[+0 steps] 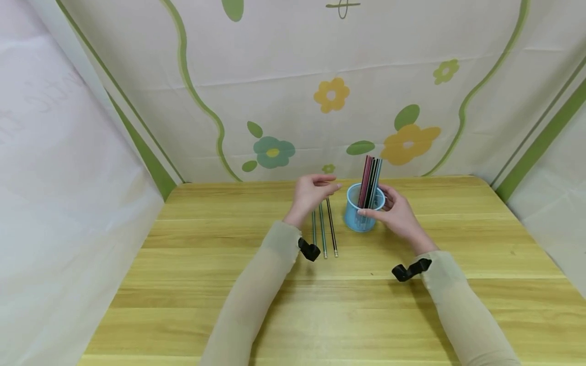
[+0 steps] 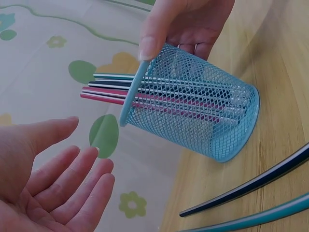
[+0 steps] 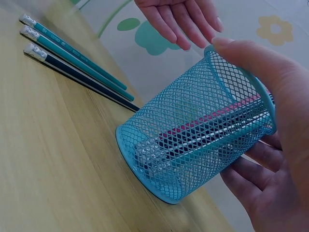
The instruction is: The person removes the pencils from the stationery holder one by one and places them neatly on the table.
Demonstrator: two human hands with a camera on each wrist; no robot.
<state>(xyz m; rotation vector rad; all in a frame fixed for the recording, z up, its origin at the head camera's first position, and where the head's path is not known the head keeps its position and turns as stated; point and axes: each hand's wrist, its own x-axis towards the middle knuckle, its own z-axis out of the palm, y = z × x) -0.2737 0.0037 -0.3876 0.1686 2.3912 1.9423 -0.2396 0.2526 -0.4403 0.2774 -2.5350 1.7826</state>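
Note:
My right hand [image 1: 399, 213] holds a light blue mesh pen cup [image 1: 353, 216] near its rim, thumb at the front and fingers behind. Inside the cup, several pencils [image 1: 369, 178] in red, black and teal lean toward one side, eraser ends down. To the left of the cup, my left hand [image 1: 311, 197] hovers with fingers extended and nothing between them. Below and beside it, a black pencil [image 1: 331, 229] and two teal pencils [image 3: 72, 60] lie side by side on the table, their eraser ends toward me.
The wooden table [image 1: 192, 295] ends at a hanging cloth [image 1: 274, 61] printed with flowers and leaves. More pale cloth [image 1: 55, 203] hangs at the left side. A black wrist camera [image 1: 309, 250] sits on the left sleeve, and another camera [image 1: 410, 270] on the right.

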